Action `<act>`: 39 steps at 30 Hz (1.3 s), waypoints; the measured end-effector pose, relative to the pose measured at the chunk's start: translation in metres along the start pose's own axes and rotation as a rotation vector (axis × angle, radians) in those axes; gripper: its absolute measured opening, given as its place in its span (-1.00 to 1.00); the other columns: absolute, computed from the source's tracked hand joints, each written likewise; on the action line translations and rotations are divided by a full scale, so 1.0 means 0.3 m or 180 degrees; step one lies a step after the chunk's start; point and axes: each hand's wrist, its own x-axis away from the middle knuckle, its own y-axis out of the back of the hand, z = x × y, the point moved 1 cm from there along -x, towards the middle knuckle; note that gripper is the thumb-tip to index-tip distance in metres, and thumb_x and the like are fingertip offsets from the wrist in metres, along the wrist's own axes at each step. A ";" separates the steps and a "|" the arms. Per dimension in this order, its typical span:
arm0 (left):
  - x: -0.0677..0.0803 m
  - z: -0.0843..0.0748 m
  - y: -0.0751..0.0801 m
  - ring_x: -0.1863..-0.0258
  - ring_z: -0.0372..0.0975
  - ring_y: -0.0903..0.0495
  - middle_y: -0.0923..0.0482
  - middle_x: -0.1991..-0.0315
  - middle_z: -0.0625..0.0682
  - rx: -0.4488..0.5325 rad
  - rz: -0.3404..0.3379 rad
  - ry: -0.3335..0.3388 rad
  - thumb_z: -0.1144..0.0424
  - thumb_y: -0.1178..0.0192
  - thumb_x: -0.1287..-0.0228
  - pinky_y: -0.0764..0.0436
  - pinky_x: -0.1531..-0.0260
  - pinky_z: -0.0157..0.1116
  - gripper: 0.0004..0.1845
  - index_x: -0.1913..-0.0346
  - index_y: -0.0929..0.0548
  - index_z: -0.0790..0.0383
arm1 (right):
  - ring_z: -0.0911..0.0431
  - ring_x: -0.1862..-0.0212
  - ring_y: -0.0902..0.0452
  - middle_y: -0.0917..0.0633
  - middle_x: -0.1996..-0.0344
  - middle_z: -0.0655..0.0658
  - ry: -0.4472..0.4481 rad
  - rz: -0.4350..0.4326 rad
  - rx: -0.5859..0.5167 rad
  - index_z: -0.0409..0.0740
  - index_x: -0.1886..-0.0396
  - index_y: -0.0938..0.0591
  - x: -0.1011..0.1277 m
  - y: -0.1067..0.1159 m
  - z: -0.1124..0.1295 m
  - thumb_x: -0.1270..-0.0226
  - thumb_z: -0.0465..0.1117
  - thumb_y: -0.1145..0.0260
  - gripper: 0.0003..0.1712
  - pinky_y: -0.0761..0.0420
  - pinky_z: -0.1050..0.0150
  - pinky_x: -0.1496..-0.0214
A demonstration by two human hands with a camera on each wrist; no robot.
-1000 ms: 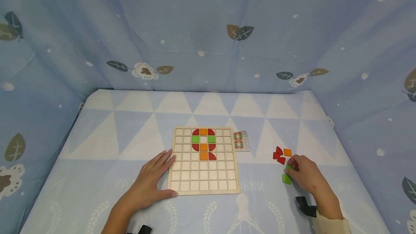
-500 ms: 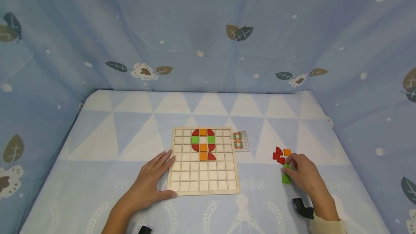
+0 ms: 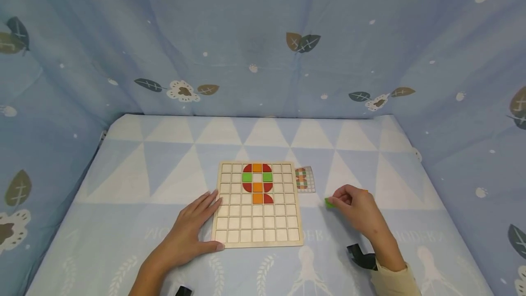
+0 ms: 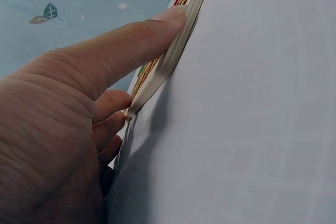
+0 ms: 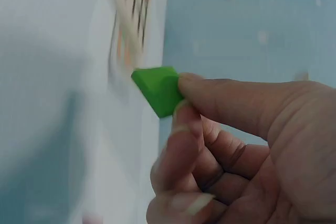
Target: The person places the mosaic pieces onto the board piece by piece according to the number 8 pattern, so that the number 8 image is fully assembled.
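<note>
One green square tile [image 5: 157, 92], pinched by thumb and finger of the right hand [image 3: 356, 204], lies right of the wooden grid board [image 3: 257, 211], bare cloth [image 3: 314, 214] between; left hand [image 3: 186, 229], spread, touches the board's left edge and near-left corner.

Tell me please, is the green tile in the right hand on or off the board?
Off. The right hand pinches the green tile, and the head view shows tablecloth between it and the board.
</note>
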 end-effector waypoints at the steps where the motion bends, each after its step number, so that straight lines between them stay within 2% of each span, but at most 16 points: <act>1: 0.001 0.000 0.000 -0.63 0.05 0.01 -0.04 -0.68 0.01 0.0008 -0.0002 -0.0007 -0.22 -0.60 0.03 -0.02 -0.41 0.23 0.19 -0.64 -0.27 0.15 | 0.15 0.42 -0.50 -0.63 0.49 0.05 0.0048 0.0081 -0.0062 -0.12 0.27 -0.68 -0.010 -0.022 0.025 -0.39 -0.11 -0.50 -0.80 -0.53 0.22 0.27; 5: 0.002 0.000 0.001 -0.64 0.04 0.03 -0.02 -0.69 0.00 0.0020 0.0022 0.0020 -0.21 -0.60 0.03 0.00 -0.43 0.23 0.20 -0.64 -0.26 0.15 | 0.16 0.41 -0.50 -0.61 0.51 0.07 0.0316 0.0473 -0.0296 -0.08 0.31 -0.68 -0.044 -0.121 0.125 -0.36 -0.18 -0.51 -0.85 -0.53 0.27 0.25; 6: 0.002 -0.001 0.002 -0.64 0.04 0.04 -0.02 -0.69 0.00 0.0021 0.0029 0.0034 -0.21 -0.60 0.03 0.01 -0.43 0.23 0.20 -0.64 -0.26 0.14 | 0.16 0.40 -0.49 -0.60 0.51 0.08 0.0401 0.0576 -0.0337 -0.06 0.32 -0.68 -0.050 -0.145 0.148 -0.36 -0.19 -0.51 -0.86 -0.54 0.30 0.34; 11: 0.002 -0.004 0.000 -0.64 0.03 0.04 -0.02 -0.69 -0.02 0.0049 0.0045 0.0088 -0.19 -0.61 0.04 0.00 -0.43 0.22 0.20 -0.64 -0.26 0.12 | 0.21 0.44 -0.48 -0.57 0.54 0.15 0.0870 0.0880 -0.0300 -0.01 0.34 -0.67 -0.080 -0.240 0.223 -0.42 -0.24 -0.45 -0.87 -0.54 0.32 0.35; 16: 0.002 -0.009 -0.002 -0.64 0.03 0.04 -0.02 -0.69 -0.02 0.0081 0.0056 0.0112 -0.17 -0.62 0.05 0.00 -0.43 0.22 0.20 -0.64 -0.26 0.12 | 0.26 0.46 -0.48 -0.58 0.55 0.19 0.1075 0.0928 -0.0217 0.00 0.33 -0.69 -0.098 -0.291 0.245 -0.44 -0.23 -0.43 -0.89 -0.55 0.32 0.36; 24: 0.003 -0.010 0.005 -0.63 0.05 0.00 -0.04 -0.68 0.01 0.0015 -0.0006 0.0062 -0.15 -0.63 0.05 -0.04 -0.42 0.22 0.20 -0.64 -0.27 0.12 | 0.27 0.47 -0.45 -0.57 0.56 0.20 0.1149 0.0944 -0.0138 0.02 0.32 -0.69 -0.108 -0.319 0.245 -0.45 -0.23 -0.43 -0.89 -0.50 0.33 0.40; 39: 0.001 -0.009 0.006 -0.63 0.06 0.00 -0.05 -0.68 0.01 0.0047 0.0006 0.0059 -0.20 -0.61 0.02 -0.04 -0.42 0.24 0.18 -0.64 -0.28 0.12 | 0.30 0.49 -0.40 -0.54 0.55 0.21 0.1357 0.0688 -0.0016 -0.01 0.31 -0.69 -0.097 -0.345 0.252 -0.42 -0.30 -0.44 -0.88 -0.50 0.33 0.41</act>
